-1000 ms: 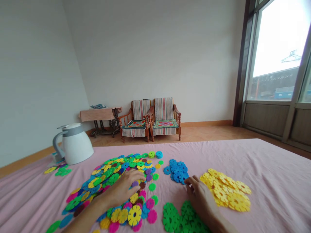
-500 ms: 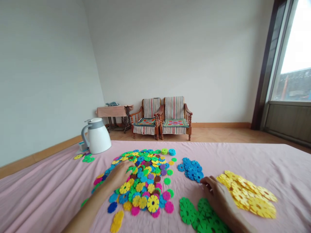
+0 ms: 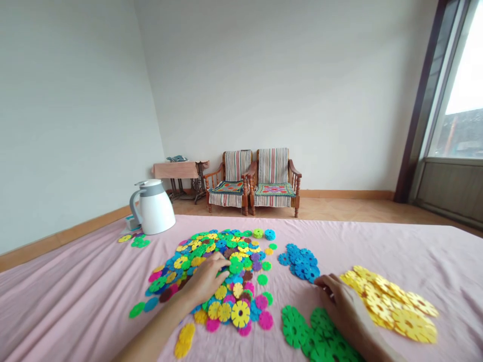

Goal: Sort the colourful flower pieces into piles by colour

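A mixed heap of notched plastic snowflake discs [image 3: 211, 307] lies on the pink cloth in front of me. My left hand [image 3: 208, 275] is over the middle of it, thumb and fingers closed on a green snowflake disc [image 3: 236, 266]. Farther right, my right hand [image 3: 338, 296] rests low with loosely bent fingers apart, and I see nothing held in them. Its fingertips are close to a pile of blue discs [image 3: 302, 262]. Green discs [image 3: 295, 327] lie beside and partly under that hand and wrist, while a yellow pile [image 3: 392, 304] spreads to its right.
A white and grey jug [image 3: 155, 210] stands at the back left, with a few loose discs [image 3: 140, 242] before it. Small stacks of lime [image 3: 257, 233] and blue discs [image 3: 269, 234] sit behind the heap. Two wooden armchairs [image 3: 273, 173] are against the wall beyond the cloth [image 3: 362, 241].
My left hand has moved right across the heap with the green snowflake disc. My right hand stays by the blue and green piles. The view has shifted slightly.
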Tool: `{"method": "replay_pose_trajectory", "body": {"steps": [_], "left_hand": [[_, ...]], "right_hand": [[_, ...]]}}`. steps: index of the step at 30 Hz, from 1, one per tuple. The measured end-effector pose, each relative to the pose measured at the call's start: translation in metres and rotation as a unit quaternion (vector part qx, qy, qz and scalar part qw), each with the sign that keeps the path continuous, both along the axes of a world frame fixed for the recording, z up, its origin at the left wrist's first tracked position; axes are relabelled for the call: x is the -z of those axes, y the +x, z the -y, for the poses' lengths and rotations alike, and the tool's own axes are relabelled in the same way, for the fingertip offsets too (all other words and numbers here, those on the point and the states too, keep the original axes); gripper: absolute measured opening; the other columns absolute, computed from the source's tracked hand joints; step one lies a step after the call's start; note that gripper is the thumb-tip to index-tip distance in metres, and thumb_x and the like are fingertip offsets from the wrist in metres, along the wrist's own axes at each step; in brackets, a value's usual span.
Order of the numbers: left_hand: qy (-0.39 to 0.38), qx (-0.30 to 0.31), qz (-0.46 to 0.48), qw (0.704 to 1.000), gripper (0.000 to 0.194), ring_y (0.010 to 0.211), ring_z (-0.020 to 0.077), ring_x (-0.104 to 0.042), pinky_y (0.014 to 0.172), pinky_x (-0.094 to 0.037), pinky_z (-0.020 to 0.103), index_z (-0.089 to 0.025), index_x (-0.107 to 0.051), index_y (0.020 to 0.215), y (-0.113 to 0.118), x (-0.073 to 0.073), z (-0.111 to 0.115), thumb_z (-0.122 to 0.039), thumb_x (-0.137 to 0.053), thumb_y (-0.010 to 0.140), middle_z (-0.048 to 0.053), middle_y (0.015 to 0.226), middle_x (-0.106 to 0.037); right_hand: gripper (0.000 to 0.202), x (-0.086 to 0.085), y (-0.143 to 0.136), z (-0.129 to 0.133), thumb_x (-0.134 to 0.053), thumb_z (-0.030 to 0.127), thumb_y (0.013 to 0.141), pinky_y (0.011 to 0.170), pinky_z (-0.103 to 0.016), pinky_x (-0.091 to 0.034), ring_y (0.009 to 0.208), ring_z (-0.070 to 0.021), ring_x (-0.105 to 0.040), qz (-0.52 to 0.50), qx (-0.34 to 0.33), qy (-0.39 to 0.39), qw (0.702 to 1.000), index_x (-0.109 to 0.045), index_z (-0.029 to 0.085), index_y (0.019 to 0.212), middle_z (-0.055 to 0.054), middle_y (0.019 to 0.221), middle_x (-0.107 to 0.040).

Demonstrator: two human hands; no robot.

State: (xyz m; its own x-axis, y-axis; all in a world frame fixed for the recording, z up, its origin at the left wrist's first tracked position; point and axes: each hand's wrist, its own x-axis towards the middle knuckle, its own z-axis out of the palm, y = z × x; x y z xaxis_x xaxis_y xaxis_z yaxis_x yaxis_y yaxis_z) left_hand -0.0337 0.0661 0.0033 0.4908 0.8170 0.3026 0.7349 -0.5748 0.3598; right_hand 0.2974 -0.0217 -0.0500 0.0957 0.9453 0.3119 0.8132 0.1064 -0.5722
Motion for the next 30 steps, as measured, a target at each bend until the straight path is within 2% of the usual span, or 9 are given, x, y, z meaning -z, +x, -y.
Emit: {"method": "replay_pose_trajectory", "body": {"steps": [4,8,11,14,18,20,23,27,30], "left_hand": [[-0.04,0.07,0.047,0.996,0.026,0.093,0.0165,-0.056,0.084,-0.044,0.027,-0.024,-0.064,0.102,0.018,-0.005,0.015,-0.019,-0.047,0.083,0.003,0.102,-0.06],[-0.014,0.078,0.103,0.992,0.024,0.096,0.016,-0.055,0.088,-0.043,0.029,-0.023,-0.064,0.098,0.024,-0.007,0.02,-0.02,-0.043,0.086,0.003,0.098,-0.063],[0.0,0.114,0.101,0.988,0.017,0.096,0.0163,-0.054,0.088,-0.042,0.029,-0.023,-0.065,0.092,0.029,-0.007,0.029,-0.024,-0.049,0.085,0.002,0.095,-0.063],[-0.007,0.188,0.043,0.981,0.019,0.097,0.018,-0.052,0.09,-0.039,0.031,-0.026,-0.063,0.097,0.039,-0.007,0.046,-0.033,-0.058,0.081,0.003,0.099,-0.061],[-0.01,0.256,-0.034,0.966,0.027,0.099,0.0209,-0.051,0.091,-0.035,0.035,-0.028,-0.06,0.104,0.053,-0.011,0.065,-0.038,-0.06,0.079,0.004,0.106,-0.06],[-0.005,0.252,-0.046,0.967,0.022,0.097,0.0203,-0.051,0.089,-0.035,0.035,-0.027,-0.059,0.102,0.054,-0.013,0.067,-0.035,-0.055,0.082,0.003,0.103,-0.061],[0.02,0.221,-0.054,0.974,0.012,0.087,0.0188,-0.052,0.085,-0.036,0.034,-0.024,-0.061,0.085,0.046,-0.013,0.057,-0.03,-0.051,0.083,0.003,0.089,-0.062],[0.065,0.166,-0.053,0.983,0.035,0.07,0.0166,-0.048,0.077,-0.037,0.034,-0.02,-0.051,0.051,0.03,-0.007,0.035,-0.032,-0.049,0.083,0.001,0.06,-0.054],[0.1,0.109,-0.013,0.989,0.041,0.065,0.0153,-0.046,0.073,-0.038,0.032,-0.019,-0.046,0.048,0.026,0.001,0.024,-0.029,-0.041,0.088,0.0,0.053,-0.047]], "right_hand": [[0.026,0.002,0.001,0.0,-0.036,0.024,0.08,0.067,-0.029,-0.042,0.072,-0.0162,-0.057,0.006,0.001,0.009,1.0,-0.06,0.02,0.087,-0.005,0.082,-0.06],[0.027,0.001,0.0,-0.002,-0.036,0.028,0.081,0.063,-0.028,-0.043,0.066,-0.0151,-0.056,-0.002,0.008,0.023,1.0,-0.061,0.021,0.086,-0.004,0.079,-0.059],[0.03,-0.008,-0.009,0.003,-0.034,0.029,0.084,0.065,-0.027,-0.044,0.069,-0.0146,-0.058,-0.009,0.001,0.044,0.999,-0.062,0.02,0.09,-0.004,0.083,-0.06],[0.029,-0.026,-0.027,0.016,-0.037,0.032,0.084,0.073,-0.028,-0.044,0.079,-0.0158,-0.059,-0.003,-0.051,0.056,0.997,-0.061,0.021,0.097,-0.005,0.093,-0.061],[0.03,-0.052,-0.055,0.036,-0.047,0.029,0.079,0.087,-0.031,-0.038,0.098,-0.0187,-0.053,0.032,-0.193,0.02,0.98,-0.059,0.025,0.106,-0.005,0.104,-0.06],[0.029,-0.059,-0.066,0.04,-0.051,0.025,0.075,0.086,-0.03,-0.037,0.098,-0.0188,-0.052,0.051,-0.245,-0.014,0.968,-0.062,0.025,0.102,-0.005,0.103,-0.062],[0.022,-0.062,-0.072,0.04,-0.052,0.019,0.071,0.084,-0.029,-0.035,0.092,-0.0174,-0.053,0.078,-0.254,-0.038,0.963,-0.064,0.024,0.089,-0.003,0.097,-0.063],[0.014,-0.06,-0.067,0.039,-0.047,0.016,0.074,0.078,-0.028,-0.035,0.083,-0.0155,-0.052,0.103,-0.226,-0.027,0.968,-0.06,0.022,0.075,-0.002,0.085,-0.061],[0.017,-0.056,-0.064,0.039,-0.044,0.016,0.077,0.077,-0.03,-0.035,0.082,-0.0156,-0.051,0.086,-0.206,-0.016,0.975,-0.059,0.022,0.077,-0.002,0.084,-0.061]]}}
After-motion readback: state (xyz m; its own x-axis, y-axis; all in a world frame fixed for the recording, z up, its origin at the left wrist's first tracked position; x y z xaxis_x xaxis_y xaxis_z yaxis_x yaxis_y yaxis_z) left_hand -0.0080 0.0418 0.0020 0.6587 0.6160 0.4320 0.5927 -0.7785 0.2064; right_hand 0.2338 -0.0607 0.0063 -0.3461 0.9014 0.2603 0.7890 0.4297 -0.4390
